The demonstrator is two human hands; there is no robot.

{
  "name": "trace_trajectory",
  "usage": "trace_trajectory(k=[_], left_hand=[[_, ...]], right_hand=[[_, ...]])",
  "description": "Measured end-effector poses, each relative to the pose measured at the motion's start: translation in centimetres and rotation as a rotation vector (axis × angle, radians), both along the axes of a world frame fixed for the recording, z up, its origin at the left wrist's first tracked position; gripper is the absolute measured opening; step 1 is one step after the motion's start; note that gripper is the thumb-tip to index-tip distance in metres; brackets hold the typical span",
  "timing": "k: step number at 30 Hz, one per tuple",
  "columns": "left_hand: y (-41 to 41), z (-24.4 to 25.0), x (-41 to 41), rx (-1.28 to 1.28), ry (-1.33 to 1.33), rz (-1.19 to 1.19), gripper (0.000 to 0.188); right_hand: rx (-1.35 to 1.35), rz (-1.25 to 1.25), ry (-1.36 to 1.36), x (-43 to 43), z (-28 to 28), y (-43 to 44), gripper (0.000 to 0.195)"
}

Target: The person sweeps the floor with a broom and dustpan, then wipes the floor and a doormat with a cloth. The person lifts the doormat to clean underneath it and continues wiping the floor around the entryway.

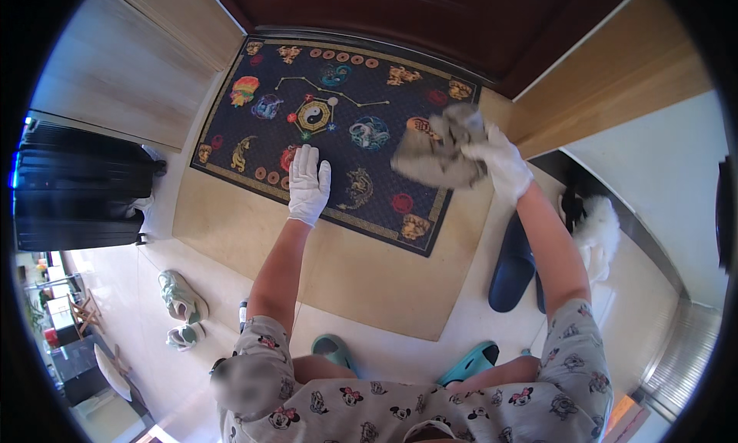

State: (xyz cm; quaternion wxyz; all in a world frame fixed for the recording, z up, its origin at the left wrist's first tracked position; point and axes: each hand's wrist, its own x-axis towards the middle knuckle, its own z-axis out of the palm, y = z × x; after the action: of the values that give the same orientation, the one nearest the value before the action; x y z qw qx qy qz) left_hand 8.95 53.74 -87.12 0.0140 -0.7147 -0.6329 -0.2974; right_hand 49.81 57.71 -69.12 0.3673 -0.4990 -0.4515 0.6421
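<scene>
My right hand (500, 163), in a white glove, is closed on a grey-beige cloth (441, 152), which is blurred and hangs over the right part of a dark patterned doormat (346, 186). My left hand (309, 183), gloved in white too, is over the mat's near edge with its palm down and fingers nearly straight, the thumb a little apart. Nothing shows in it. Whether the left palm touches the mat cannot be told. The mat lies on a beige floor covering (380, 293) in front of a dark red door (375, 11).
Dark blue slippers (510, 270) and a fluffy white item (599, 230) lie right, below a cabinet. Black suitcases (81, 189) stand left, with pale green sneakers (179, 296) nearer me. Teal clogs (473, 362) are on my feet. A blurred round shape (248, 382) is by my left sleeve.
</scene>
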Motion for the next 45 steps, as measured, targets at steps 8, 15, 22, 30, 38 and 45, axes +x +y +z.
trace_trajectory(k=[8,15,22,30,38,45], left_hand=[[1.2,-1.6,0.1,-0.23,0.213,0.155,0.068],[1.0,-2.1,-0.3,-0.221,0.196,0.132,0.068],[1.7,-1.1,0.9,-0.225,0.101,0.086,0.067],[1.2,-1.1,0.3,-0.301,0.066,0.078,0.068],[1.0,-0.2,-1.0,-0.242,-0.114,0.106,0.059],[6.5,0.8,-14.4,-0.341,0.082,0.544,0.069]], right_hand=[[0.464,0.023,-1.353,-13.4,-14.2,10.6,0.075],[1.245,0.358,-0.669,-27.8,-15.9,11.0,0.025],[0.631,-0.825,-1.129,-11.0,-21.1,22.8,0.021],[1.078,0.283,-0.739,-36.8,-17.6,17.6,0.032],[0.314,-0.401,-0.736,-17.0,-17.8,8.9,0.04],[0.551,-0.457,-1.335,-12.1,-21.7,9.4,0.046]])
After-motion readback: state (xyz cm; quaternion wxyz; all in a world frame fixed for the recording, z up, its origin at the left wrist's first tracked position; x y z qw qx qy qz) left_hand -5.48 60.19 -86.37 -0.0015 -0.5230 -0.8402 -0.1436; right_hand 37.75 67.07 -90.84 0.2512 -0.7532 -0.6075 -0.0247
